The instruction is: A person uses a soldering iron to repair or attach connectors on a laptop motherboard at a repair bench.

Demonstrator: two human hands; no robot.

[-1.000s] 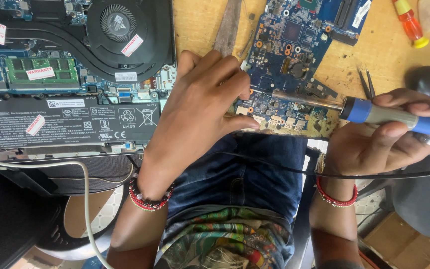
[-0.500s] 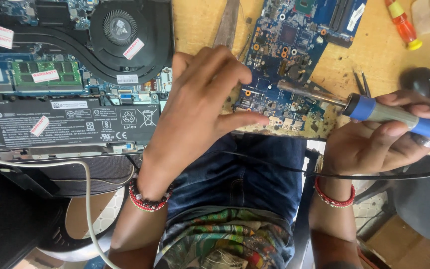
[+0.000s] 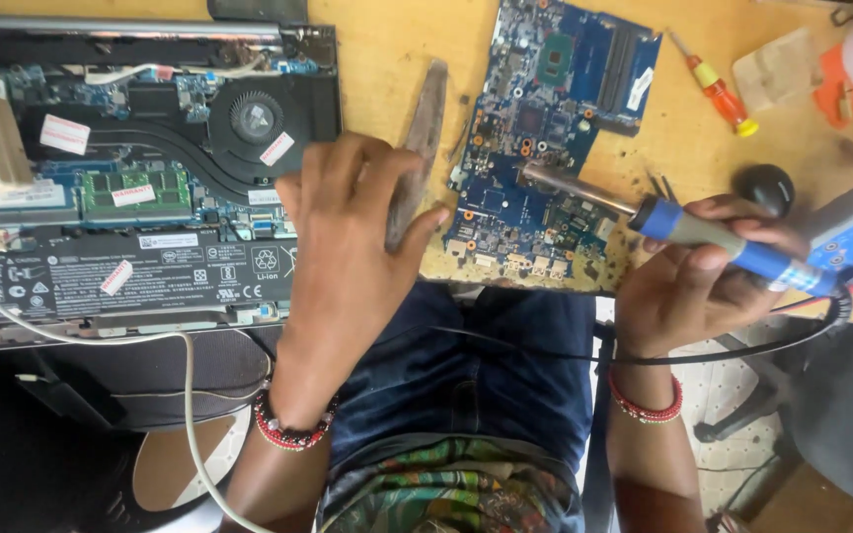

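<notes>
I have my right hand (image 3: pixel 688 291) wrapped around the blue handle of a soldering iron (image 3: pixel 733 249), whose metal tip rests on the blue laptop circuit board (image 3: pixel 545 148) lying bare on the wooden table (image 3: pixel 387 59). My left hand (image 3: pixel 348 247) is spread, fingers loosely apart, holding nothing I can make out; it lies over the table edge between the board and the opened black laptop (image 3: pixel 130 178), whose fan, heat pipe and battery show. A narrow grey strip (image 3: pixel 417 138) lies just under my left fingertips, whether touching I cannot tell. An orange and yellow screwdriver (image 3: pixel 718 94) sits right of the board, and a small black round knob (image 3: pixel 764 186) is near my right hand.
</notes>
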